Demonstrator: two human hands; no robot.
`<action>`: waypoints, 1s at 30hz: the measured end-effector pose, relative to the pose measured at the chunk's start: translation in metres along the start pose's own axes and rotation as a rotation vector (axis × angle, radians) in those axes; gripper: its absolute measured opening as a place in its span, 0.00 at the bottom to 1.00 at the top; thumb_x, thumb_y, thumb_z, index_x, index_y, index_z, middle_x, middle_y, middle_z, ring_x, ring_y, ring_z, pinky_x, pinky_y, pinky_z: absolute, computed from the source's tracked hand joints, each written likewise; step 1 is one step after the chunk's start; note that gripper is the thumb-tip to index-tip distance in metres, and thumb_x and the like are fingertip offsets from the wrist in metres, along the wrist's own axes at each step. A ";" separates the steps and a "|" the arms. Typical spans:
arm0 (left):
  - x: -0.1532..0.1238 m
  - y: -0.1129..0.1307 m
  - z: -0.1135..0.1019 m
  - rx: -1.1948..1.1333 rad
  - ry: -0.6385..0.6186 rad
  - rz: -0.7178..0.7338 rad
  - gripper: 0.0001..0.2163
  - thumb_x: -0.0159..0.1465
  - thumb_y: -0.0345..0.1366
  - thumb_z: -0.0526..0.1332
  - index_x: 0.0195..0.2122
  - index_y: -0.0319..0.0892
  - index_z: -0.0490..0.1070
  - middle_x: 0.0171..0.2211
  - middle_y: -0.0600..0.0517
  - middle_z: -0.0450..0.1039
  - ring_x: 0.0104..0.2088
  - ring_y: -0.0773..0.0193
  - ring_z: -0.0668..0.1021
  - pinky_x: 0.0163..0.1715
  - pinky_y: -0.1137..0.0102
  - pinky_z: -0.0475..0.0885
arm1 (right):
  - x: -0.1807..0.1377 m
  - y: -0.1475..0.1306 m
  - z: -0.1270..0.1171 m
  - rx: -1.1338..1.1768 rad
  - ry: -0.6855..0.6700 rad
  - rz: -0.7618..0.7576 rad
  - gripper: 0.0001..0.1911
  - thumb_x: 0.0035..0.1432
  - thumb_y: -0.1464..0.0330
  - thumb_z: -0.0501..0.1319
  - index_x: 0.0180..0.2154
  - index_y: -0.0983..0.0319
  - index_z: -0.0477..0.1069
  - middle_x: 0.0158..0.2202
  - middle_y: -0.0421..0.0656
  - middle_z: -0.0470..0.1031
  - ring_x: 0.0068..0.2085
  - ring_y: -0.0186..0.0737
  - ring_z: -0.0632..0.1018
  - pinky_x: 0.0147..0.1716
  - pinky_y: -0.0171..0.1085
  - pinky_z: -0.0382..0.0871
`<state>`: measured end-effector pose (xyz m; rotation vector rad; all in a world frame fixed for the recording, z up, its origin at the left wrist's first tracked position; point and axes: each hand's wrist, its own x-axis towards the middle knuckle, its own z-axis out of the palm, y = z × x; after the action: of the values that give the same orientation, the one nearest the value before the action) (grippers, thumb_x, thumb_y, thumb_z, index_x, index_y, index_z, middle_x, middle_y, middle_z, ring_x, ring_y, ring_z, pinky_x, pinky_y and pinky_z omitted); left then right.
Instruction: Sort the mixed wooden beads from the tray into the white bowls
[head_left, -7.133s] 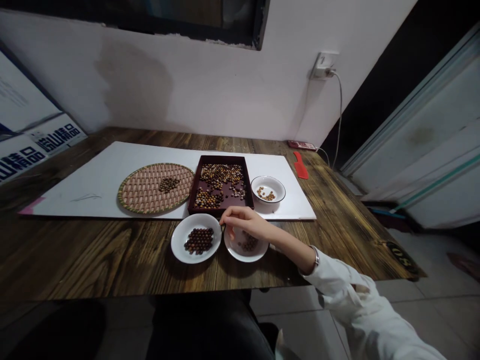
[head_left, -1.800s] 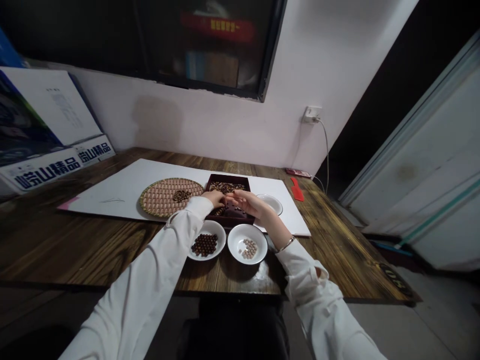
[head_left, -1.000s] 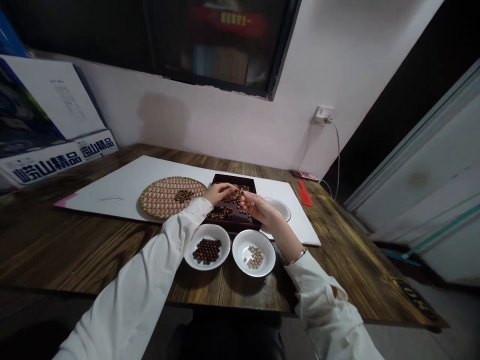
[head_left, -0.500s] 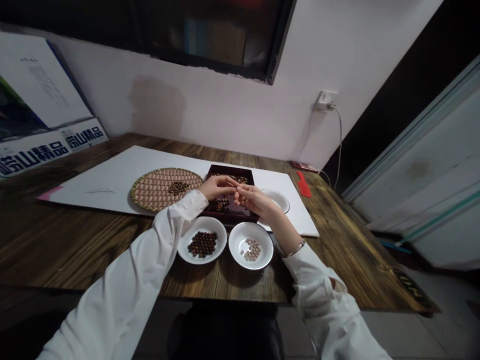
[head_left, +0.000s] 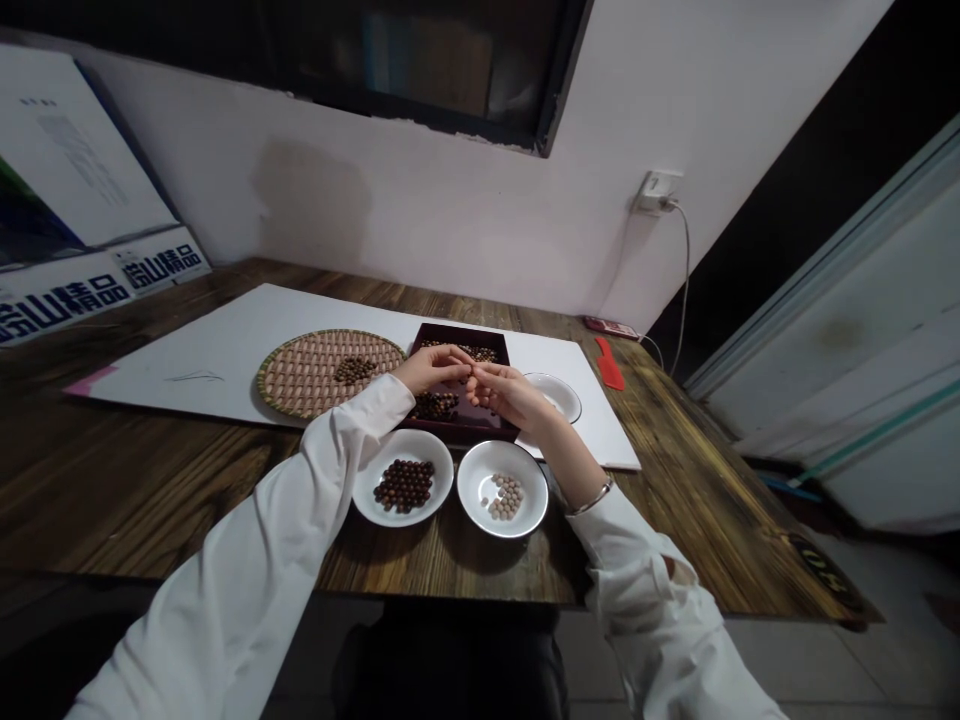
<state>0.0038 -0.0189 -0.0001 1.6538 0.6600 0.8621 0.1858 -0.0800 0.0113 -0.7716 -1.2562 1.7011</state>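
My left hand (head_left: 435, 368) and my right hand (head_left: 506, 390) meet fingertip to fingertip above a dark red box (head_left: 480, 433). Both are pinched closed; whatever lies between the fingertips is too small to make out. Loose beads (head_left: 435, 406) in mixed browns lie in the box, partly covered by my hands. Nearer to me, one white bowl (head_left: 442, 500) holds dark brown beads (head_left: 405, 486). Beside it on the right, another white bowl (head_left: 536, 510) holds pale beads (head_left: 506, 497). A third white dish (head_left: 566, 392) is partly hidden behind my right wrist.
A round woven tray (head_left: 300, 375) with a small heap of brownish beads (head_left: 355, 370) lies left of the box. Both rest on a white board (head_left: 225, 340) on the wooden table (head_left: 675, 520). A red comb-shaped object (head_left: 610, 365) and a wall socket (head_left: 658, 192) are at right.
The view has shifted slightly. My hands stay together over the box, fingertips still touching, with only a small change in finger position.
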 end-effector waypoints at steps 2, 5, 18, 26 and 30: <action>-0.001 0.000 0.000 -0.037 -0.001 -0.024 0.26 0.46 0.54 0.74 0.37 0.38 0.74 0.26 0.54 0.77 0.28 0.68 0.77 0.32 0.71 0.72 | 0.000 0.001 -0.001 0.003 -0.013 -0.005 0.06 0.63 0.69 0.65 0.34 0.66 0.74 0.27 0.41 0.77 0.29 0.29 0.78 0.31 0.28 0.73; -0.002 0.001 0.000 -0.115 -0.015 -0.049 0.26 0.45 0.54 0.75 0.37 0.38 0.74 0.26 0.54 0.77 0.28 0.69 0.77 0.32 0.71 0.73 | 0.001 0.001 -0.002 0.016 -0.016 -0.003 0.08 0.61 0.67 0.67 0.34 0.66 0.74 0.27 0.41 0.77 0.29 0.30 0.78 0.32 0.28 0.73; -0.001 -0.004 -0.002 -0.353 -0.018 -0.129 0.28 0.41 0.53 0.78 0.36 0.37 0.77 0.24 0.56 0.75 0.25 0.71 0.76 0.27 0.76 0.70 | 0.001 0.003 0.000 0.058 -0.007 -0.031 0.07 0.57 0.67 0.69 0.34 0.65 0.75 0.27 0.40 0.77 0.28 0.29 0.78 0.31 0.28 0.72; -0.002 0.000 0.000 -0.327 -0.091 -0.090 0.26 0.42 0.54 0.77 0.31 0.36 0.76 0.15 0.59 0.65 0.18 0.75 0.65 0.19 0.77 0.59 | 0.007 0.004 -0.001 0.100 0.054 -0.046 0.05 0.59 0.70 0.66 0.38 0.64 0.76 0.25 0.39 0.77 0.27 0.30 0.77 0.30 0.29 0.72; -0.002 0.001 0.002 -0.302 -0.104 -0.047 0.26 0.43 0.53 0.77 0.30 0.36 0.75 0.17 0.58 0.68 0.19 0.74 0.67 0.19 0.76 0.60 | 0.007 0.004 -0.002 0.113 0.084 -0.053 0.06 0.58 0.70 0.66 0.38 0.64 0.75 0.25 0.39 0.77 0.27 0.31 0.76 0.30 0.30 0.72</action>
<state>0.0039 -0.0218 -0.0001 1.3957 0.4696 0.7932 0.1833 -0.0731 0.0070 -0.7279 -1.1044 1.6648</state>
